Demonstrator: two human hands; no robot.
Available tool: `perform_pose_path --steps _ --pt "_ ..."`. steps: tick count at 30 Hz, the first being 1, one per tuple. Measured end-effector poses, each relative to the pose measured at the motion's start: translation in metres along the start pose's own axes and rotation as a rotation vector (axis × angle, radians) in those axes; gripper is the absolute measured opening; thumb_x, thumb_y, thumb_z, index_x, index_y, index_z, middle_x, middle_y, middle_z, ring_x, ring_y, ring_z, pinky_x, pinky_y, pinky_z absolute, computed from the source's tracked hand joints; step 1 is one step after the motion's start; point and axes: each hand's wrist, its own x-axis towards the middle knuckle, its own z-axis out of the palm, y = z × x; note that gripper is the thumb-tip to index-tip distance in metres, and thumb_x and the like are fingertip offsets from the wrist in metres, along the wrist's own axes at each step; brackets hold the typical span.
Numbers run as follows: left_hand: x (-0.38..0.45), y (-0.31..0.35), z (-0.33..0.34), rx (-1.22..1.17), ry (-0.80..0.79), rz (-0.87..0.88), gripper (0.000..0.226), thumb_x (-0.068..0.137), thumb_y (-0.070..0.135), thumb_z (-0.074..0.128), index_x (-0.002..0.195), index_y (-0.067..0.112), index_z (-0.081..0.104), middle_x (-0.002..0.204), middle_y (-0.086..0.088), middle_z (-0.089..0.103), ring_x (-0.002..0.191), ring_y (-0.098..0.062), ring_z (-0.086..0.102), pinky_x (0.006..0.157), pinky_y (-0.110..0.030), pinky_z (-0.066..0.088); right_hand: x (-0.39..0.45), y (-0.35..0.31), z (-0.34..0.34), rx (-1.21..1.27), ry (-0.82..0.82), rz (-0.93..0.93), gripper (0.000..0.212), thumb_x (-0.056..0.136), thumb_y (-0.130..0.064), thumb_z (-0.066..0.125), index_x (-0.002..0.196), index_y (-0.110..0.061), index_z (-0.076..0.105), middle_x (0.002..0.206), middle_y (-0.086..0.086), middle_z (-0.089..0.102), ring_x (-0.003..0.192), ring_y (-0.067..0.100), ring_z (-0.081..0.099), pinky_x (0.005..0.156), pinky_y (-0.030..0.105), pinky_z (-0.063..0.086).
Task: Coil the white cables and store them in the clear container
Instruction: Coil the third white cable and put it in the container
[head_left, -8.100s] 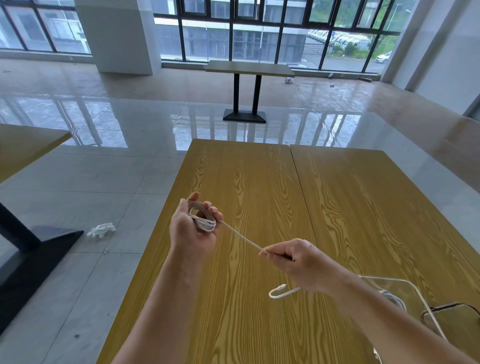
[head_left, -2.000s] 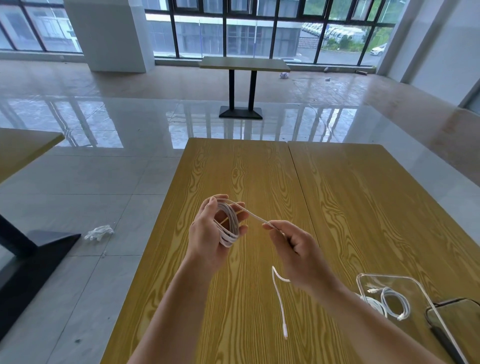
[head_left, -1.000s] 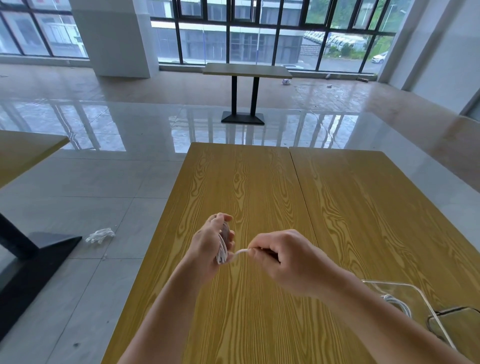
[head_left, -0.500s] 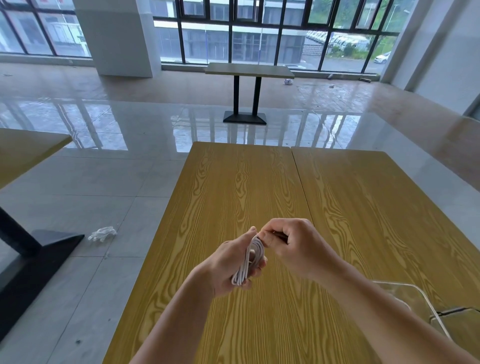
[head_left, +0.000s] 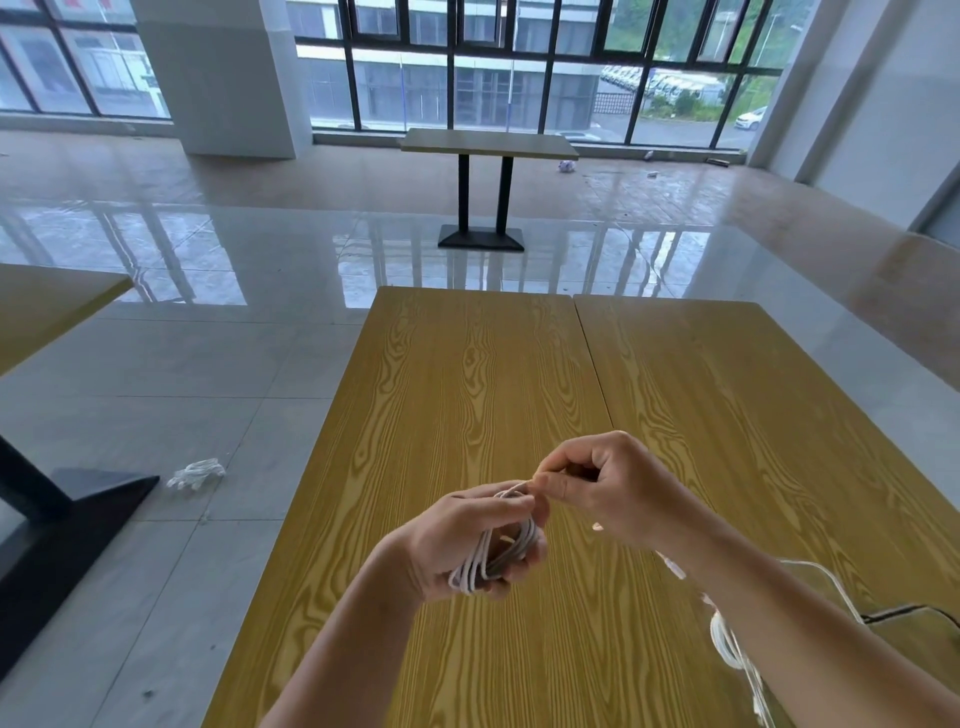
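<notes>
**Loose tail nearly gone; the right hand is tucking the last end into the coil**

The long run of thin white cable that was stretching between the hands a couple of seconds ago is now gathered: half a second back the right hand was closing onto the bundle, and now it is pulling only a short stub of cable out from its top. By my reading, winding is finished and the end is being wrapped or tucked, so this coil is close to ready for storing.

The left hand (head_left: 467, 545) is holding the coiled thin white cable (head_left: 498, 553) above the yellow wood-grain table (head_left: 467, 395), its grip curled around the loops, thumb lying across their top. The right hand (head_left: 613, 488) is sitting just at two o'clock of the coil, its grip pinching the cable's free end between thumb and forefinger, the other fingers folded in. Both forearms are reaching in from six o'clock.

The clear rounded plastic container (head_left: 826, 582) is standing on the table at four o'clock of the hands, largely hidden behind the right forearm; another white cable (head_left: 724, 642) is showing beside that forearm, apparently inside it, though I cannot tell for certain.
</notes>
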Motion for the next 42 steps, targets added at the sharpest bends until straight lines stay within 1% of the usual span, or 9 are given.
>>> perform_pose_path --steps 3,7,9,11,18,23,28,34,42 --pt "-0.004 -0.001 -0.01 -0.161 0.051 0.101 0.016 0.095 0.031 0.052 0.094 0.016 0.059 0.083 -0.016 0.06 0.059 -0.019 0.053 0.046 -0.024 0.042 0.001 0.012 -0.012 -0.044 0.071 0.053 0.012 0.093 -0.024 0.069 0.085 -0.03 0.076 0.057 -0.011 0.065 0.047 0.0 0.049 0.047 0.018 0.043" --pt "-0.005 0.0 -0.016 -0.238 0.316 0.206 0.017 0.097 0.026 0.05 0.092 0.015 0.062 0.085 -0.017 0.063 0.063 -0.023 0.054 0.052 -0.028 0.044 0.001 0.025 -0.022 -0.13 0.2 0.09 0.019 0.095 -0.023 0.065 0.084 -0.038 0.072 0.064 -0.006 0.07 0.052 0.004 0.06 0.048 0.019 0.05" --pt "0.0 0.001 -0.012 -0.251 0.453 0.233 0.023 0.102 0.024 0.042 0.1 0.011 0.062 0.086 -0.019 0.064 0.065 -0.024 0.058 0.055 -0.032 0.048 0.0 0.026 -0.016 -0.181 0.174 0.096 0.016 0.096 -0.024 0.063 0.089 -0.034 0.074 0.07 -0.004 0.072 0.06 0.013 0.065 0.055 0.026 0.056" --pt "0.005 0.002 -0.006 -0.3 0.557 0.272 0.026 0.104 0.023 0.038 0.107 0.009 0.061 0.085 -0.019 0.066 0.068 -0.027 0.063 0.061 -0.037 0.054 0.0 0.025 -0.008 -0.194 0.137 0.099 0.015 0.097 -0.023 0.062 0.092 -0.027 0.076 0.062 -0.007 0.066 0.049 0.007 0.056 0.047 0.021 0.05" --pt "0.016 0.004 0.006 -0.532 0.703 0.387 0.025 0.106 0.018 0.037 0.106 0.007 0.059 0.088 -0.023 0.068 0.092 -0.038 0.067 0.086 -0.05 0.057 -0.003 0.022 0.011 -0.2 0.049 0.105 0.017 0.098 -0.026 0.059 0.092 -0.023 0.074 0.064 -0.009 0.061 0.047 0.0 0.051 0.046 0.015 0.044" --pt "0.018 0.002 0.006 -0.668 0.722 0.393 0.025 0.106 0.02 0.037 0.1 0.007 0.058 0.108 -0.03 0.067 0.096 -0.04 0.069 0.084 -0.048 0.056 -0.006 0.019 0.02 -0.239 0.019 0.083 0.017 0.098 -0.025 0.059 0.093 -0.021 0.075 0.062 -0.012 0.059 0.054 -0.007 0.055 0.051 0.014 0.043" --pt "0.018 -0.001 0.007 -0.789 0.655 0.461 0.023 0.106 0.023 0.039 0.095 0.012 0.057 0.08 -0.013 0.063 0.075 -0.029 0.066 0.076 -0.048 0.056 -0.01 0.02 0.023 -0.189 -0.029 0.081 0.018 0.098 -0.027 0.059 0.092 -0.021 0.075 0.063 -0.01 0.06 0.053 -0.001 0.054 0.052 0.016 0.044" --pt "0.02 -0.006 -0.008 -0.87 0.715 0.469 0.019 0.105 0.025 0.04 0.093 0.016 0.052 0.076 -0.009 0.053 0.06 -0.019 0.05 0.049 -0.029 0.045 -0.017 0.015 0.025 -0.179 -0.161 0.054 0.018 0.099 -0.026 0.058 0.096 -0.021 0.075 0.062 -0.011 0.06 0.051 0.001 0.053 0.051 0.016 0.043" --pt "0.014 -0.006 -0.015 -0.511 0.909 0.377 0.021 0.105 0.025 0.039 0.094 0.015 0.055 0.075 -0.008 0.055 0.06 -0.017 0.049 0.051 -0.029 0.04 -0.028 -0.024 0.007 -0.223 -0.311 -0.054 0.02 0.099 -0.025 0.057 0.094 -0.015 0.074 0.06 -0.006 0.057 0.047 0.004 0.048 0.047 0.016 0.04"
